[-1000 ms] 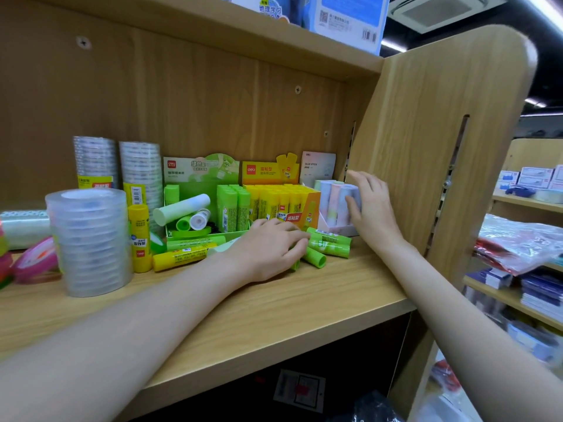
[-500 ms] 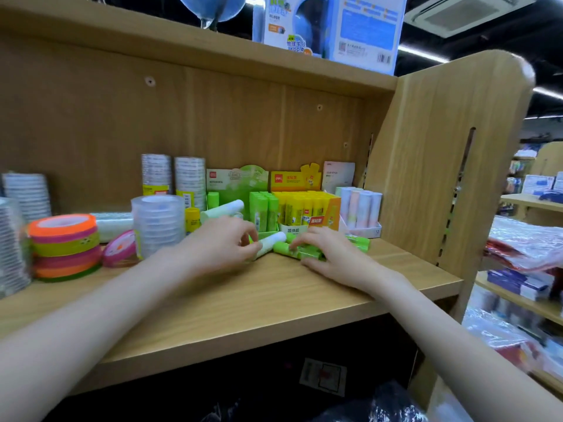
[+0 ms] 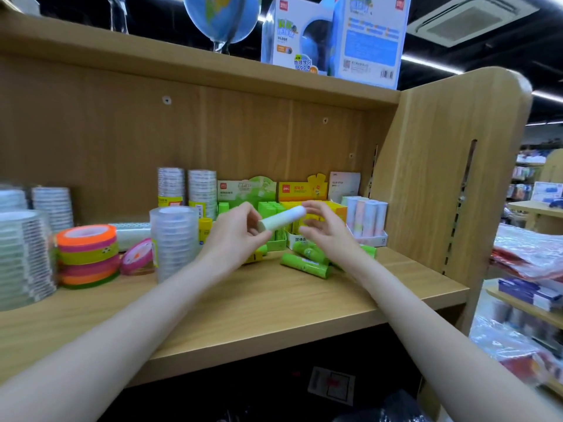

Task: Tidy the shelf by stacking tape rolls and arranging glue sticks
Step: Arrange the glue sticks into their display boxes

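My left hand (image 3: 236, 236) pinches the lower end of a pale green-white glue stick (image 3: 281, 222) and holds it raised above the shelf board (image 3: 274, 306). My right hand (image 3: 327, 229) hovers just right of the stick with fingers spread and loosely bent; whether it touches the stick is unclear. Loose green glue sticks (image 3: 306, 264) lie on the board under my right hand. Behind stand a green display box (image 3: 246, 190) and a yellow display box (image 3: 301, 190) of upright sticks. A clear tape stack (image 3: 173, 239) stands left of my left hand.
Coloured tape rolls (image 3: 86, 255) are stacked at the left, a pink roll (image 3: 137, 258) leaning beside them. More clear tape stacks (image 3: 23, 257) stand far left and at the back (image 3: 185, 187). Pastel sticks (image 3: 367, 216) fill a tray by the side panel (image 3: 441, 184). Globe boxes (image 3: 335, 35) sit overhead.
Both hands have risen off the shelf board. My left hand has lifted the pale glue stick into the air, and my right hand has left the loose green sticks and come up beside it.
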Motion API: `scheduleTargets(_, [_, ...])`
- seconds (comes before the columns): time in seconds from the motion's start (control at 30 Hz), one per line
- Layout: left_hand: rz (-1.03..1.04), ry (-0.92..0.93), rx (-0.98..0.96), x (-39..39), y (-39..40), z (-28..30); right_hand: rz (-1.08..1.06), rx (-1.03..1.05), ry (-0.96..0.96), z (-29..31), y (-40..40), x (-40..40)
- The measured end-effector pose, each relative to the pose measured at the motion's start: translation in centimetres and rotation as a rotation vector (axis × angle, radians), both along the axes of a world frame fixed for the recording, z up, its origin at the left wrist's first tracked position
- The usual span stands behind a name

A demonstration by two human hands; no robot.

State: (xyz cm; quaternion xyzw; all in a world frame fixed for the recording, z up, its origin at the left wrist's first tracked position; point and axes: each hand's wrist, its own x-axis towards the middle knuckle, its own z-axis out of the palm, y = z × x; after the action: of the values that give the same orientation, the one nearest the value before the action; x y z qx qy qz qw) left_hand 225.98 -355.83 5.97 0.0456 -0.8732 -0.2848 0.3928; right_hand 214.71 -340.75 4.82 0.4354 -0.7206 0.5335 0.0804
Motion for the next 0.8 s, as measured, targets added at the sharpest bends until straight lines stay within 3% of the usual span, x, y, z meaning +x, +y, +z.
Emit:
scheduleTargets(0.13, [-0.106,0.033,0.001,-1.3,1.6,-0.2,0.196,-0.317,-0.348,0.8,1.4,0.1])
scheduleTargets(0.2, [-0.15,-0.049,0.002,-2.3,2.1,-0.1,0.154,-0.33,-0.344,0.9,2.4,-0.3])
scheduleTargets(0.27, [-0.243,-0.252,-0.053,-2.9,2.8,-0.5,0.021,-0.316,-0.265,1.0,3.8,-1.0])
scheduleTargets(0.37, [-0.331,-0.452,-0.321,-3.6,4.1,-2.0,-0.083,-0.386,-0.253,1.2,5.8,-2.1])
scheduleTargets(0.57, [-0.142,-0.432,-0.593,-6.5,4.7,-2.8,-0.084,-0.331,-0.156,1.4,7.6,-3.6])
scheduleTargets(0.7, [-0.06,-0.34,-0.673,-8.4,4.8,-3.1,-0.11,-0.343,-0.076,2.2,7.8,-4.8])
scheduleTargets(0.8, [-0.038,-0.222,-0.684,-9.2,4.7,-3.2,-0.151,-0.422,-0.124,3.5,7.6,-6.0])
